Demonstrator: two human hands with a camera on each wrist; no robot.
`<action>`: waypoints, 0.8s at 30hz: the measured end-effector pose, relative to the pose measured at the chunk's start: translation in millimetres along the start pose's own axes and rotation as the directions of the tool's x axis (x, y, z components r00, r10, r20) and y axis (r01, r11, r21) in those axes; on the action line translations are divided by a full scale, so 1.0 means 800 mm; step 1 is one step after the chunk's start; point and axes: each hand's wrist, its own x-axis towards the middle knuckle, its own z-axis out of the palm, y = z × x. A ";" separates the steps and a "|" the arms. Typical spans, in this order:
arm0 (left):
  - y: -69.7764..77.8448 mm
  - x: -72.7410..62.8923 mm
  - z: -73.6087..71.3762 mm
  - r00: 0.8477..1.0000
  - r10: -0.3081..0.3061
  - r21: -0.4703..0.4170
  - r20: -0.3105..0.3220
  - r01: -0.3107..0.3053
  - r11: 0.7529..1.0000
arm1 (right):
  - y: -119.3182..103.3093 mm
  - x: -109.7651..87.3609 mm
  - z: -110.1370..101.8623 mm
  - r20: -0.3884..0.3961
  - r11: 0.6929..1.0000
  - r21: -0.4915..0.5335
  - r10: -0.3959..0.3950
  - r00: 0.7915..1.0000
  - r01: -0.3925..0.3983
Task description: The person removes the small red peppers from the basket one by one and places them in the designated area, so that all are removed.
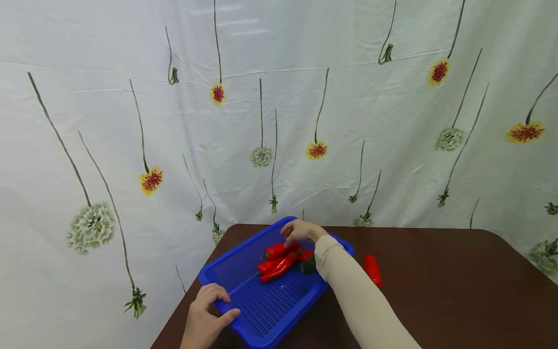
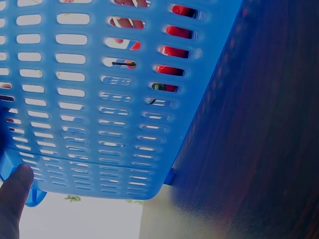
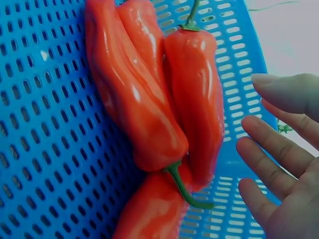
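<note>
A blue perforated plastic basket (image 1: 261,310) stands tilted across the view on the dark table. My left hand (image 1: 207,310) holds its near left rim, thumb and fingers spread about the edge. In the left wrist view one finger (image 2: 15,191) lies against the basket's outer side. Several red peppers (image 1: 281,261) with green stems lie heaped inside, toward the far end. My right hand (image 1: 302,230) hovers over that heap with fingers loosely bent and apart. The right wrist view shows nothing in it, beside one long pepper (image 3: 194,99).
Right of the basket, another red pepper (image 1: 372,271) lies on the brown table (image 1: 444,281), partly behind my right sleeve (image 1: 362,295). A dark green thing (image 1: 308,265) sits in the basket beside the peppers. Behind the table hangs a white flowered curtain (image 1: 283,121).
</note>
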 end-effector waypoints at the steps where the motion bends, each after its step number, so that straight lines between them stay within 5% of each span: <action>1: -0.001 -0.001 0.000 1.000 0.001 -0.001 -0.001 -0.001 1.000 | 0.000 0.002 0.002 0.004 1.000 -0.010 -0.004 1.000 0.004; 11: 0.009 0.004 -0.006 0.998 -0.034 0.005 0.045 0.034 0.999 | 0.011 0.013 0.017 -0.035 1.000 0.002 0.027 0.999 -0.026; 24: 0.002 0.002 0.001 1.000 0.007 0.003 -0.007 -0.007 1.000 | 0.019 0.014 0.021 -0.015 1.000 -0.027 0.014 1.000 -0.014</action>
